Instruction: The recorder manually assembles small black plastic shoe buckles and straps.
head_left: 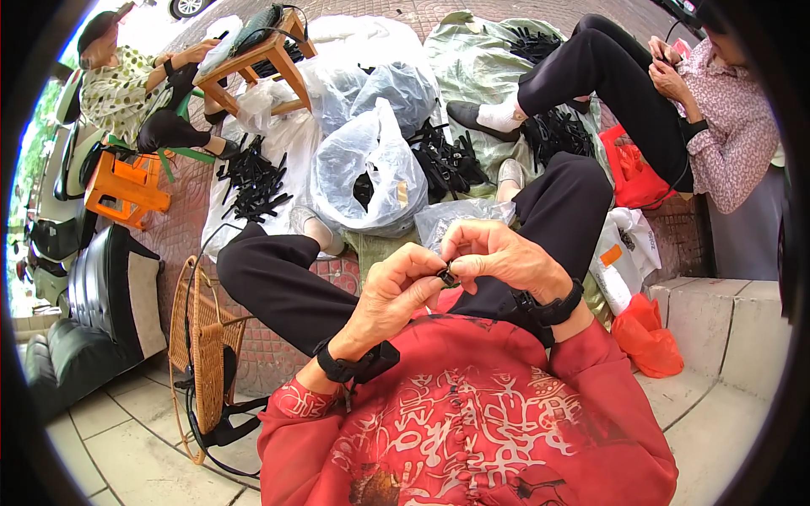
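Note:
Both my hands meet in front of my lap around a small dark, shiny piece (448,276), too small and covered to name. My left hand (398,285) pinches it between thumb and index finger. From the other side, the thumb and bent fingers of my right hand (492,257) press on it. Black bands with dark boxes circle both wrists. Just beyond my hands lies a clear plastic bag (451,218). Farther off, between my feet, stands a large translucent bag (342,181) with black pieces showing in its opening.
Piles of black strap-like pieces (255,179) lie on plastic sheets ahead. Two people sit at far left and far right, hands busy. A wooden stool (253,63), an orange stool (126,190), a wicker basket (215,337) and a red bag (648,337) surround me.

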A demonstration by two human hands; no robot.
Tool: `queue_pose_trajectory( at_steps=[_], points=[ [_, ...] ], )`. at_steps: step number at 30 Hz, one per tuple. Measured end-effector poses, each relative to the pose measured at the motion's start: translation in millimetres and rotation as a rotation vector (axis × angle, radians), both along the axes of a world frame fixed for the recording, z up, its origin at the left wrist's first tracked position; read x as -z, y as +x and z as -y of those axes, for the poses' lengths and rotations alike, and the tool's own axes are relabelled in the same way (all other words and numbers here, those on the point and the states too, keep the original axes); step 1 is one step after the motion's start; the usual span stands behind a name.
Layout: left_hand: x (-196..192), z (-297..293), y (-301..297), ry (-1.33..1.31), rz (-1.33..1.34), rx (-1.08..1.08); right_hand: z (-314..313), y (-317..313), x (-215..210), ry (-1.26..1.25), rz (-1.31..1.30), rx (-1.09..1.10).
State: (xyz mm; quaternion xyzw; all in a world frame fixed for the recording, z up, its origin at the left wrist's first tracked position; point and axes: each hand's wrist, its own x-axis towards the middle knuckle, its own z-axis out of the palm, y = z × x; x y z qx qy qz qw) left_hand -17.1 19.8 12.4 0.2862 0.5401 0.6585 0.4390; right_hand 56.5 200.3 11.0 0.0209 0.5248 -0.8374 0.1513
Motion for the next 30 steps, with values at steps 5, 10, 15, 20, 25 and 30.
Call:
queue_pose_trajectory(
  at_steps=[5, 10, 15, 20, 25, 30],
  points=[
    [-0.1, -1.0, -1.5, 0.021, 0.101, -0.032, 5.3, 1.0, 1.6, 0.070, -0.035, 0.141],
    [3.4, 0.7, -4.7, 0.008, 0.134, -0.072, 2.0, 4.7, -0.5, 0.150, -0.048, 0.163],
    [7.2, 0.6, -3.3, 0.028, 0.063, -0.050, 6.7, 5.1, -1.0, 0.151, -0.006, 0.181],
    [6.7, -0.3, -2.7, -0.004, 0.038, -0.051, 7.1, 6.9, -0.6, 0.182, -0.056, 0.175],
    [6.9, -1.8, -0.7, -0.008, 0.071, -0.070, 4.8, 4.8, 1.5, 0.151, -0.064, 0.156],
    [7.0, -1.3, 1.2, 0.019, 0.101, -0.039, 2.7, 5.8, 0.2, -0.197, 0.178, 0.009]
  ],
)
